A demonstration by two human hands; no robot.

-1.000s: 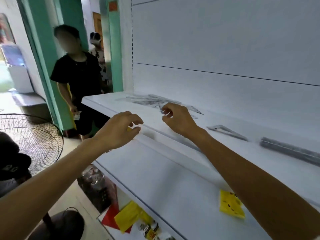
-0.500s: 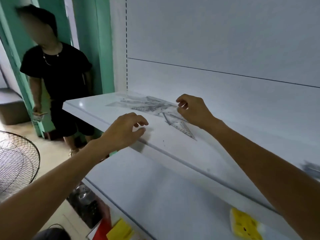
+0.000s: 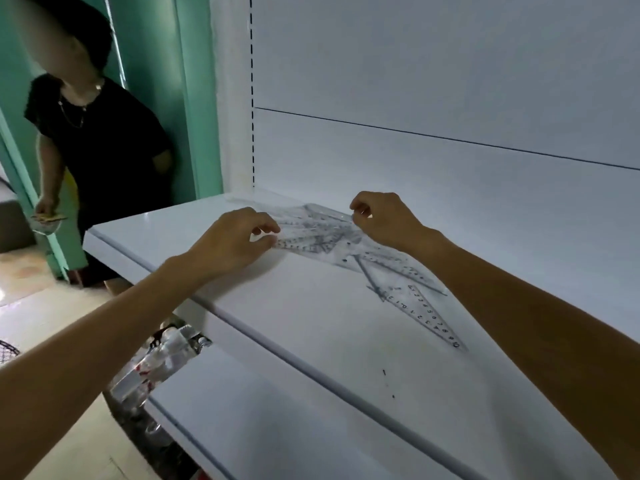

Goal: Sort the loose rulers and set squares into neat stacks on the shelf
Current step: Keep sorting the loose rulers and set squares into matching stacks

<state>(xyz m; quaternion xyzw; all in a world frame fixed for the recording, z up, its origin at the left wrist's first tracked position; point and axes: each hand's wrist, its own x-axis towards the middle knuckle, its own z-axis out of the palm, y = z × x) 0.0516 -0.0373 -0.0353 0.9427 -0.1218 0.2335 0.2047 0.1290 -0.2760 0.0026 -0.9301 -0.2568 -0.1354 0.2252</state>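
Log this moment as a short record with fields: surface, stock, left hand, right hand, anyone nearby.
surface: white shelf
stock: jumbled pile of clear rulers; numbered set square at its right end, nearer the front
left hand: pinches the pile's left edge
right hand: fingers curled at the pile's far side, grip unclear
nearby: person in black shirt standing beyond the shelf's left end

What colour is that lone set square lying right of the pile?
The set square is clear plastic with dark printed numbers along its edge, head view.
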